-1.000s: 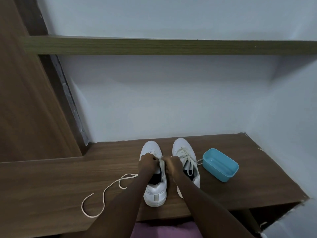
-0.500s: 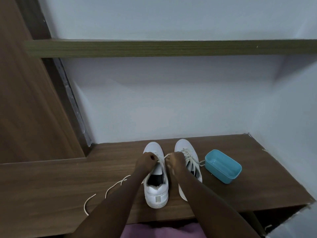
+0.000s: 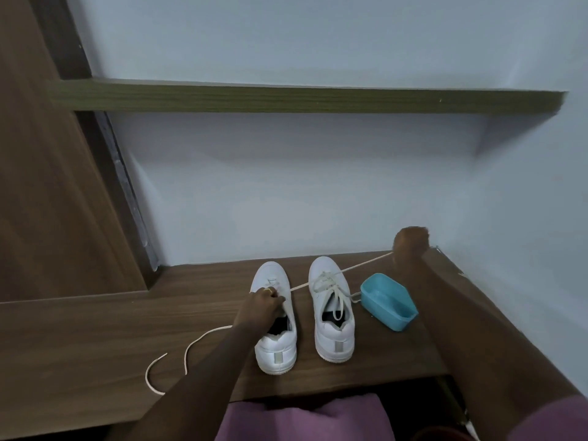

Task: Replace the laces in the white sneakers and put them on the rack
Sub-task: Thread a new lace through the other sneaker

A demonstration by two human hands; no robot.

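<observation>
Two white sneakers stand side by side on the wooden shelf (image 3: 95, 329), toes toward the wall. The left sneaker (image 3: 276, 345) has a cream lace (image 3: 343, 272) running from its eyelets, stretched taut up to the right. My right hand (image 3: 410, 241) grips the far end of that lace, raised above the shelf's back right corner. My left hand (image 3: 262, 308) rests on the left sneaker's tongue area, fingers curled at the eyelets. The lace's other end trails in a loop on the shelf to the left. The right sneaker (image 3: 334, 313) is laced.
A light blue plastic tub (image 3: 388, 302) sits just right of the right sneaker. A higher wooden shelf (image 3: 286, 97) runs across the pale wall above. A brown wooden panel (image 3: 47, 186) stands at the left. Purple cloth (image 3: 302, 418) shows at the bottom edge.
My right hand has pulled away from the left sneaker, up and to the right, drawing the lace taut. The loose loop on the left has shortened. My left hand stays on the sneaker.
</observation>
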